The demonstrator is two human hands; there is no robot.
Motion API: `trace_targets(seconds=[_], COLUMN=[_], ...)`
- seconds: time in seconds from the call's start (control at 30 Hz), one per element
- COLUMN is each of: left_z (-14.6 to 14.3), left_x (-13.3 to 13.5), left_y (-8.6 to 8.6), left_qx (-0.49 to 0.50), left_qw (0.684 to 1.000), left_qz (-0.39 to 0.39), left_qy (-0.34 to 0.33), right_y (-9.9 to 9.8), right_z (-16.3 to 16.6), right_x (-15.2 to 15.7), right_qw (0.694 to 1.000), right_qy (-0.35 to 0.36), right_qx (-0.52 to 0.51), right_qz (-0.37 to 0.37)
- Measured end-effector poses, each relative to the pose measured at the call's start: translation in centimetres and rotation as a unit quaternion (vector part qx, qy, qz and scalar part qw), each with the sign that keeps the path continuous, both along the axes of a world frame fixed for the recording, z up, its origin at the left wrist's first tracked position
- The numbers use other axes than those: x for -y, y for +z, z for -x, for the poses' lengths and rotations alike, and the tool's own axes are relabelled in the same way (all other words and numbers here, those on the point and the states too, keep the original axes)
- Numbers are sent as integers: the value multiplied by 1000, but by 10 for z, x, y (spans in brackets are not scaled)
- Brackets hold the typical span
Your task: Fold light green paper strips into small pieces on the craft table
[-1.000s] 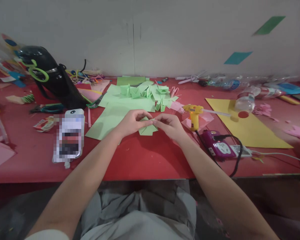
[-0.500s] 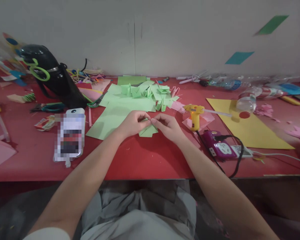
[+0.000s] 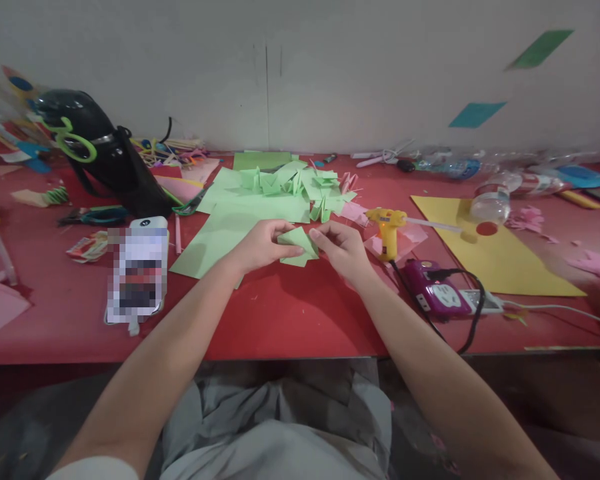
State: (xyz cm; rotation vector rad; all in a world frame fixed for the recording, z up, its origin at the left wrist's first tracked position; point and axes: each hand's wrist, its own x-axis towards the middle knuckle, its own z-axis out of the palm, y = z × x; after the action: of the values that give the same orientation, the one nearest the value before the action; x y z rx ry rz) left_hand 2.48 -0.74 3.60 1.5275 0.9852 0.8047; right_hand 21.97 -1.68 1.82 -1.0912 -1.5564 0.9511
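Observation:
A small piece of folded light green paper (image 3: pixel 299 241) is held just above the red table, in the middle of the view. My left hand (image 3: pixel 263 245) is closed on its left side, thumb across the front. On the right, my right hand (image 3: pixel 341 248) pinches at the paper's right edge with thumb and fingers; the fingertips partly hide that corner. Behind my hands lie light green sheets (image 3: pixel 240 220) with several folded green paper pieces (image 3: pixel 295 180) on top. A yellow glue gun (image 3: pixel 387 233) stands to the right of my right hand.
On the left are a phone (image 3: pixel 140 273) and a tall black bottle case (image 3: pixel 105 150). A purple power strip (image 3: pixel 435 290) with cables lies at right, before a yellow sheet (image 3: pixel 510 260) and plastic bottles (image 3: pixel 493 200). The red table's front edge (image 3: pixel 300 359) runs before my lap.
My hands have moved slightly apart, the right one shifting to the right. More of the folded green paper's face shows between them.

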Motion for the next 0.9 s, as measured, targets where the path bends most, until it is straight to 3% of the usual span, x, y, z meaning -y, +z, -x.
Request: trace_targets(seconds=[0.37, 0.57, 0.7, 0.9], left_z=[-1, -1, -1, -6], left_x=[-2, -4, -7, -12], left_y=[-2, -4, -7, -10], left_qx=[50, 31, 17, 100], left_qw=[996, 994, 990, 977], left_qz=[45, 2, -26, -32], left_qy=[59, 105, 138, 187], right_y=[0, 1, 1, 2], right_z=[2, 5, 4, 6], right_x=[0, 4, 3, 2], right_qw=[998, 994, 997, 998], right_qy=[-10, 59, 33, 29], right_qx=[-33, 9, 34, 4], right_qz=[43, 91, 56, 63])
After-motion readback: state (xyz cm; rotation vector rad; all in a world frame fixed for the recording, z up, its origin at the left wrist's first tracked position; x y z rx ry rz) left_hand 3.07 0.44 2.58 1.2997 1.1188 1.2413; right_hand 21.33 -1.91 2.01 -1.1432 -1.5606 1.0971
